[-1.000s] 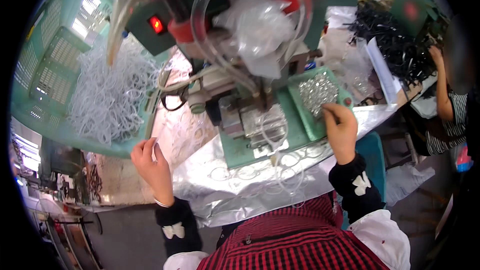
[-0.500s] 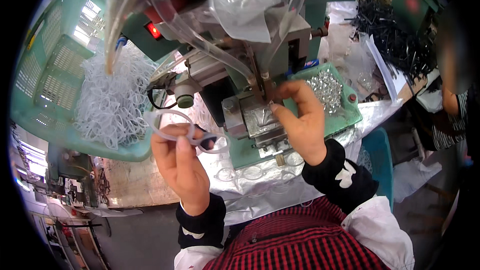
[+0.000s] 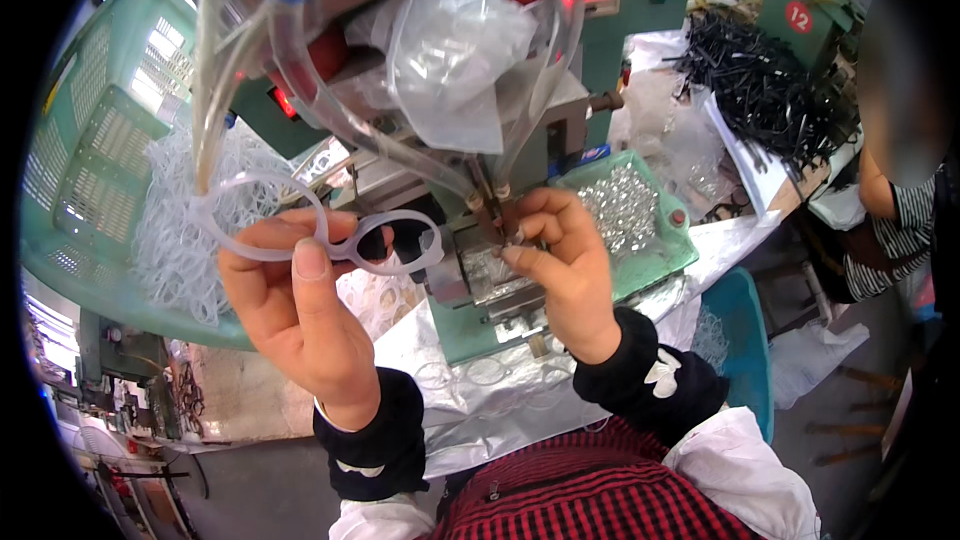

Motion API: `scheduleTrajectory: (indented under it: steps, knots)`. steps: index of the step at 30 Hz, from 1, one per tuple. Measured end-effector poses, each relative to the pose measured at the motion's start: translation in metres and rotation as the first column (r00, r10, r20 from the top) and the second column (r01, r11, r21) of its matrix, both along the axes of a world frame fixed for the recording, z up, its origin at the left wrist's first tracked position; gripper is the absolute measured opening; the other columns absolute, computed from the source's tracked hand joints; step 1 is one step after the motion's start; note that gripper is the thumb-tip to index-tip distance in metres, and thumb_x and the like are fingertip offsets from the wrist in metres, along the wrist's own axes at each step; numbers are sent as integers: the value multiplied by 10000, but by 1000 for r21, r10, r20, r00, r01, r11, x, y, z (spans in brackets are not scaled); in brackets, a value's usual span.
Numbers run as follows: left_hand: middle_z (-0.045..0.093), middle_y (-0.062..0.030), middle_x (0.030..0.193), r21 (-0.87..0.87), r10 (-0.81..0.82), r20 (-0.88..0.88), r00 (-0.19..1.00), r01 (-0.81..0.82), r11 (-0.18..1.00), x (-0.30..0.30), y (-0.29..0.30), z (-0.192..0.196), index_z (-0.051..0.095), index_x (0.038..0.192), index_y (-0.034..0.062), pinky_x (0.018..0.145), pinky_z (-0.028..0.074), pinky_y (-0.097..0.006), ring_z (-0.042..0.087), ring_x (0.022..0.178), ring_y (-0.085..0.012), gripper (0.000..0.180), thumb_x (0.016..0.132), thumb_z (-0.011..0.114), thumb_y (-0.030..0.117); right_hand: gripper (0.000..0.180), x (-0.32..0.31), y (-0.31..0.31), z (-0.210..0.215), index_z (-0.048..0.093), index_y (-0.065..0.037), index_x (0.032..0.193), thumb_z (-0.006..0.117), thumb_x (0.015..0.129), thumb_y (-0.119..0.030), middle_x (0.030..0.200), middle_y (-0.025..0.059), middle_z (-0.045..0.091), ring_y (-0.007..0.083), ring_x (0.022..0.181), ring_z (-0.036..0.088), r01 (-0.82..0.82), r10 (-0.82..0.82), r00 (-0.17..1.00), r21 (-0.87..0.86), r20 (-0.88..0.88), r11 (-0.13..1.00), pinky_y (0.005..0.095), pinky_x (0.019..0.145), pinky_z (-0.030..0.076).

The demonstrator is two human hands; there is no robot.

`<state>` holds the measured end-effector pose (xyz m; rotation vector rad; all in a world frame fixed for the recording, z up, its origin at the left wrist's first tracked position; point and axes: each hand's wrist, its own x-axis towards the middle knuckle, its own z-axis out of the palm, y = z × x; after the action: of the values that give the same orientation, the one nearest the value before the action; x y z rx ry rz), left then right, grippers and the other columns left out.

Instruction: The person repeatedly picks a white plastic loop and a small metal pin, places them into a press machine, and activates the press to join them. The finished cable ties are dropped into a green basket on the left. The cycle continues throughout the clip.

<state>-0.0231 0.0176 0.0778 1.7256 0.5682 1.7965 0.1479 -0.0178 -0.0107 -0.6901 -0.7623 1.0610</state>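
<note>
My left hand (image 3: 305,315) is closed on a translucent, pale plastic eyeglass frame (image 3: 433,246), thumb and fingers pinching it near the bridge. The frame is held up in the air, left of a green bench machine (image 3: 640,25), with both rims showing. At the machine's narrow metal tip (image 3: 497,210), my right hand (image 3: 578,285) has thumb and forefinger pinched together. A tiny shiny bit seems to sit at those fingertips, too small to name. Below them is the machine's metal block (image 3: 490,285).
A green basket (image 3: 75,205) on the left holds heaped translucent frames (image 3: 180,250). Right of the machine stands a green tray (image 3: 655,262) of small metal parts. Beyond lie black strips (image 3: 760,90). A teal bin (image 3: 757,340) stands below the table edge; another person's arm (image 3: 875,190) is at far right.
My left hand has moved left and up with the eyeglass frame, whose rims now show more fully. My right hand stays at the machine tip. The whole view has shifted slightly.
</note>
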Motion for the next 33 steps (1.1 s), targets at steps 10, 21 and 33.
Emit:
scheduleTrajectory:
  steps: [10, 21, 33]
  knots:
    - [615, -183, 1042, 55, 53, -79, 995, -49, 997, -11, -26, -4, 490, 1143, -34, 808, 601, -386, 641, 946, -232, 174, 983, 497, 33, 484, 2, -4, 4, 496, 18, 1301, 664, 851, 77, 982, 44, 652, 85, 888, 608, -1, 2, 1000, -56, 16, 998, 221, 818, 473]
    - [687, -174, 1062, 473, 76, -648, 758, 322, 820, -6, -27, -59, 623, 885, 40, 667, 577, -340, 659, 783, -259, 182, 738, 727, 18, 539, 57, -25, 11, 517, -11, 1365, 578, 835, 68, 1222, 111, 628, 196, 1126, 622, 189, -144, 752, -1, 643, 982, 333, 1002, 462]
    - [696, -96, 1058, 670, 311, -573, 758, 216, 710, 12, -23, -79, 626, 861, 76, 747, 601, -364, 628, 785, -228, 169, 714, 694, 126, 217, 105, -22, -80, 665, -59, 934, 748, 759, -157, 864, 137, 645, 364, 862, 603, 517, -323, -137, 346, 937, 783, 457, 769, 476]
